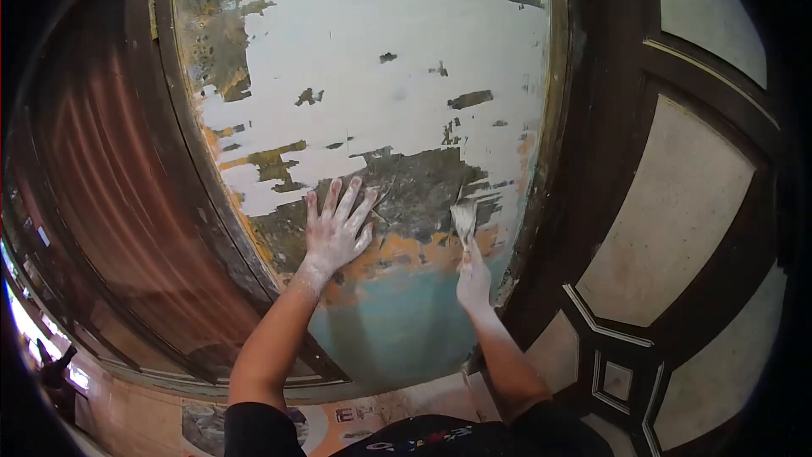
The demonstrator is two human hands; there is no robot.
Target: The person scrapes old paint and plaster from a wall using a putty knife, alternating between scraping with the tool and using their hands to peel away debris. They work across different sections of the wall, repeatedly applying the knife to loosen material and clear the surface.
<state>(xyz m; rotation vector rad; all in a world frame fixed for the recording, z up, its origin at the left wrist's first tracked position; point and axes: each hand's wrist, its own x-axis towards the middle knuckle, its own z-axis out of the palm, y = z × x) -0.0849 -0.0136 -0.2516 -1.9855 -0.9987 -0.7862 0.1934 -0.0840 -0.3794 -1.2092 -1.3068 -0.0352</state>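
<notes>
A wall panel (406, 25) fills the middle of the view, with a ragged white coat over grey, orange and turquoise layers. My left hand (338, 224), dusted white, lies against the bare grey patch (414, 190) with its fingers spread. To the right of that patch, my right hand (473, 275) is closed round the handle of a flat paintbrush (463, 216). Its pale, flared end points up and lies at the wall, by the grey patch's right edge. Most of the handle is hidden in my fingers.
On the left stands a dark wooden frame with a reddish-brown curtain (110, 161) behind it. A dark door with pale panels (668, 211) is on the right. Printed sheeting (355, 419) covers the floor below. Bright light enters at the lower left.
</notes>
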